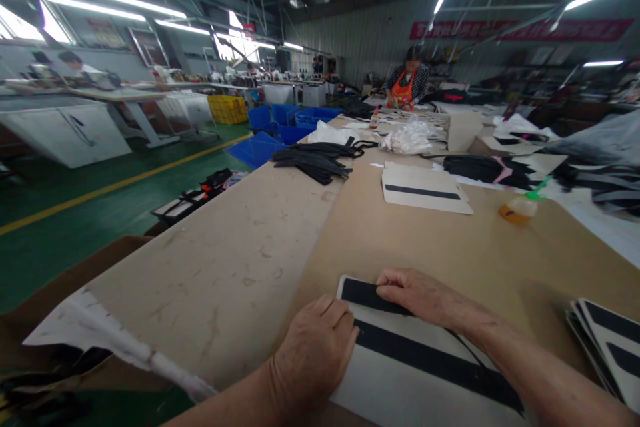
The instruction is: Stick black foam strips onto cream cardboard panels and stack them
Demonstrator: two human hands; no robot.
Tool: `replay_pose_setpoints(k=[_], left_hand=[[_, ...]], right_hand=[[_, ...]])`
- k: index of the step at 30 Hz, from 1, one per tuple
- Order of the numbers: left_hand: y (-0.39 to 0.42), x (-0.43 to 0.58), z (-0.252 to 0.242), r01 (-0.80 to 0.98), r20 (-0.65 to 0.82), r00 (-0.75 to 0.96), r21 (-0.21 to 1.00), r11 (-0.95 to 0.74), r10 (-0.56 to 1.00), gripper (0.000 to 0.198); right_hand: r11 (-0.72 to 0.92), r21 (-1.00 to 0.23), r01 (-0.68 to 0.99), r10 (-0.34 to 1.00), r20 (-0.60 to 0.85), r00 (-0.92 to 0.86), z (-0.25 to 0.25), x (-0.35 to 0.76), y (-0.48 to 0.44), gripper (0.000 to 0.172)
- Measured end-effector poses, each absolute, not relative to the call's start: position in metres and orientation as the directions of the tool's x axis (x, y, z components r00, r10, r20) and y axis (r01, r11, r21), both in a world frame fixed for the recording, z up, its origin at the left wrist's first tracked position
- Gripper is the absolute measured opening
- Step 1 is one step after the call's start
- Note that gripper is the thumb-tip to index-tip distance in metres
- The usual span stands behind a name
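Note:
A pale board (400,387) with rounded corners lies on the brown table covering at the bottom centre. One black strip (435,363) runs across its middle, and a second black strip (361,292) lies along its far edge. My left hand (320,347) is closed at the board's left edge, by the end of the middle strip; what its fingers hold is hidden. My right hand (413,290) pinches the far strip with thumb and fingers, close to the board's far edge. Part of the board is hidden under my right forearm.
Another board with a black strip (423,188) lies ahead, and a stack of striped boards (613,347) is at the right. A bottle with orange liquid (519,209), black strips (317,159) and plastic bags (410,138) sit farther off. A person in an orange apron (403,88) stands beyond.

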State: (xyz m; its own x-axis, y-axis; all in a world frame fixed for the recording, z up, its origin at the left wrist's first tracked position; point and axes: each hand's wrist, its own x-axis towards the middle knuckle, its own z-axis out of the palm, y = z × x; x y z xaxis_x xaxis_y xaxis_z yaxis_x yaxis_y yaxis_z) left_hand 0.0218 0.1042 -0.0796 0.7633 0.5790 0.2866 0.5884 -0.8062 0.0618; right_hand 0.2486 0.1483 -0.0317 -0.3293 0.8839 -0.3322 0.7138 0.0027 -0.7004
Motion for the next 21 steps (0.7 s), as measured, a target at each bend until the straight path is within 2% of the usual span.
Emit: replay_pose_setpoints(k=[5, 8, 14, 21], left_hand=[[0.104, 0.024, -0.077, 0.627, 0.303, 0.727, 0.075, -0.776, 0.616, 0.020], [0.104, 0.026, -0.075, 0.670, 0.258, 0.697, 0.096, -0.736, 0.669, 0.020], [0.103, 0.026, -0.081, 0.757, 0.239, 0.616, 0.082, -0.648, 0.750, 0.049], [0.105, 0.028, -0.079, 0.763, 0.154, 0.629, 0.067, -0.643, 0.762, 0.049]], right_hand=[[0.032, -0.651, 0.758, 0.885, -0.334, -0.324, -0.037, 0.247, 0.152, 0.018], [0.054, -0.636, 0.770, 0.889, -0.321, -0.327, -0.038, 0.245, 0.154, 0.017], [0.076, -0.602, 0.795, 0.885, -0.326, -0.332, -0.039, 0.243, 0.156, 0.018], [0.051, -0.567, 0.822, 0.891, -0.346, -0.294, -0.040, 0.238, 0.159, 0.017]])
